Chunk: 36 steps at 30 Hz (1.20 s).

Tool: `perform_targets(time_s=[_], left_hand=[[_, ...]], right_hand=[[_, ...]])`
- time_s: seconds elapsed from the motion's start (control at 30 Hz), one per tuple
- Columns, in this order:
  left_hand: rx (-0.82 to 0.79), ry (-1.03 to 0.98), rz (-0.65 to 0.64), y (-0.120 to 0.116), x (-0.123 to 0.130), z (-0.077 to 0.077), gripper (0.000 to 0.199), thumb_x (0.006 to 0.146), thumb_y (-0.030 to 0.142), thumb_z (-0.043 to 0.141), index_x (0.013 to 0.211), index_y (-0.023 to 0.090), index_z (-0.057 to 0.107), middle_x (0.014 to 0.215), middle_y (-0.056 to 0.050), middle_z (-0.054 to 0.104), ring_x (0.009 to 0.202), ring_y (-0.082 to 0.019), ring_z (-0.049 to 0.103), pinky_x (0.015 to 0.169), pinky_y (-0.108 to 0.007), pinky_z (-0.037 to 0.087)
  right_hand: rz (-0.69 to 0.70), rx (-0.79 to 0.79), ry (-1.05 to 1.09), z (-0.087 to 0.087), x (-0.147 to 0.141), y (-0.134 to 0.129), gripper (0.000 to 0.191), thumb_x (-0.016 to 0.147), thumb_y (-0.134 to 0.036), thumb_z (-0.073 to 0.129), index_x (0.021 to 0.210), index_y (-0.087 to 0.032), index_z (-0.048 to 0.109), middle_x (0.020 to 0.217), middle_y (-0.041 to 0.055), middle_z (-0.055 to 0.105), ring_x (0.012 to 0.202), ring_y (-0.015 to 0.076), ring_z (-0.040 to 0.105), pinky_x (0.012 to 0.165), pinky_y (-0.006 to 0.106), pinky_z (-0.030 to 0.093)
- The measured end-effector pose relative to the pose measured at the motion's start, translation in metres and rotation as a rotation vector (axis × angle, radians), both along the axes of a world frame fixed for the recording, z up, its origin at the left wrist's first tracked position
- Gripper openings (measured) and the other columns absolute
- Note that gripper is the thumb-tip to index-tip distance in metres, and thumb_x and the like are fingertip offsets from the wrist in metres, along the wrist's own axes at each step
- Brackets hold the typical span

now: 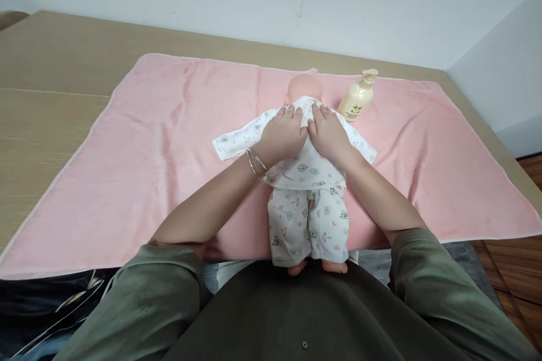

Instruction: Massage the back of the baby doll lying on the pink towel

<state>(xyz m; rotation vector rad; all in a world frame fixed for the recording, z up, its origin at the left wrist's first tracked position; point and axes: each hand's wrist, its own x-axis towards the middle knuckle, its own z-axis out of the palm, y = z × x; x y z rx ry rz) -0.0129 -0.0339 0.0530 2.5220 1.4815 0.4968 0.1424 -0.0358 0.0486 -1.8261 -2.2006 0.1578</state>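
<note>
A baby doll point(304, 87) lies stretched out with its bald head away from me and no face showing. It wears a white patterned long-sleeved top point(308, 171) and matching trousers point(289, 225); its bare feet point toward me at the table's front edge. My left hand point(283, 134), with thin bangles at the wrist, rests flat on the left side of the doll's upper body. On the right side, my right hand point(329, 132) lies flat as well, fingers extended toward the shoulder. The thumbs are close together near the middle of the top.
A pink blanket point(135, 152) is spread under the doll on the wooden table point(59, 62). To the right of the doll's head, a cream pump bottle point(357, 96) stands on the blanket, close to my right hand. A white wall point(237, 0) rises behind the table.
</note>
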Motion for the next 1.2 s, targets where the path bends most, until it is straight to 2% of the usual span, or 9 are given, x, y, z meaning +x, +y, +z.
perform_targets(time_s=[0.1,0.2,0.37,0.53,0.63,0.8,1.0,1.1,1.2], left_hand=[[-0.024,-0.017,0.004,0.016,-0.006,-0.001,0.047,0.101,0.019,0.033,0.136,0.006,0.062,0.150,-0.022,0.062,0.148,-0.036,0.052,0.124,-0.055,0.043],[0.000,-0.036,0.042,0.025,-0.007,-0.009,0.049,0.104,0.021,0.029,0.138,0.005,0.060,0.149,-0.022,0.063,0.146,-0.035,0.055,0.123,-0.054,0.043],[0.074,-0.007,0.091,0.008,0.002,-0.023,0.057,0.107,0.032,0.031,0.152,-0.001,0.046,0.160,-0.032,0.051,0.153,-0.042,0.046,0.121,-0.063,0.041],[0.077,0.016,0.042,-0.007,0.008,-0.017,0.059,0.107,0.031,0.030,0.153,-0.003,0.045,0.161,-0.034,0.047,0.156,-0.046,0.041,0.119,-0.068,0.042],[0.045,0.009,0.080,0.002,0.004,-0.008,0.055,0.106,0.029,0.034,0.147,-0.003,0.050,0.158,-0.032,0.052,0.151,-0.045,0.047,0.120,-0.062,0.044],[-0.026,-0.003,0.079,0.017,-0.004,0.000,0.045,0.103,0.022,0.035,0.134,0.002,0.061,0.141,-0.026,0.067,0.138,-0.038,0.060,0.121,-0.055,0.047],[0.029,0.044,0.104,-0.004,0.007,-0.012,0.064,0.106,0.032,0.031,0.154,-0.010,0.040,0.162,-0.037,0.045,0.156,-0.047,0.040,0.122,-0.066,0.039],[0.070,0.024,0.072,-0.011,0.011,-0.018,0.064,0.106,0.033,0.031,0.155,-0.007,0.040,0.162,-0.037,0.044,0.157,-0.048,0.038,0.119,-0.068,0.042],[0.078,0.002,0.069,-0.004,0.009,-0.020,0.062,0.105,0.034,0.034,0.153,-0.005,0.044,0.159,-0.035,0.048,0.154,-0.046,0.042,0.122,-0.065,0.039]], right_hand=[[-0.009,-0.002,-0.064,0.005,-0.013,-0.017,0.062,0.108,-0.027,0.036,0.161,0.005,0.039,0.166,0.0281,0.044,0.159,0.0391,0.039,0.133,0.057,0.028],[0.019,-0.003,-0.087,0.012,-0.016,-0.025,0.062,0.107,-0.026,0.038,0.159,0.006,0.041,0.165,0.0291,0.046,0.158,0.0388,0.040,0.133,0.055,0.029],[0.069,-0.035,0.043,0.014,0.002,-0.005,0.056,0.105,-0.024,0.035,0.153,-0.001,0.053,0.162,0.0233,0.052,0.155,0.0365,0.045,0.128,0.056,0.037],[0.054,-0.009,0.060,0.004,0.011,0.012,0.059,0.105,-0.025,0.034,0.157,-0.002,0.048,0.164,0.0216,0.050,0.156,0.0360,0.043,0.130,0.058,0.032],[0.014,0.005,0.005,0.005,0.003,0.002,0.061,0.106,-0.023,0.032,0.159,0.004,0.043,0.163,0.0253,0.051,0.156,0.0370,0.044,0.130,0.057,0.033],[0.042,0.023,-0.068,0.015,-0.011,-0.021,0.059,0.105,-0.019,0.033,0.154,0.011,0.047,0.157,0.0296,0.054,0.153,0.0375,0.049,0.129,0.053,0.036],[0.059,-0.007,0.021,0.015,0.001,-0.006,0.058,0.104,-0.020,0.032,0.153,0.005,0.050,0.159,0.0259,0.055,0.152,0.0363,0.050,0.127,0.055,0.039],[0.082,-0.036,0.050,0.012,0.010,0.007,0.057,0.105,-0.023,0.033,0.152,0.003,0.052,0.165,0.0236,0.048,0.157,0.0361,0.043,0.130,0.053,0.034],[0.061,-0.044,0.052,0.008,0.010,0.009,0.058,0.106,-0.025,0.032,0.156,0.000,0.048,0.168,0.0220,0.044,0.159,0.0368,0.039,0.131,0.059,0.031]])
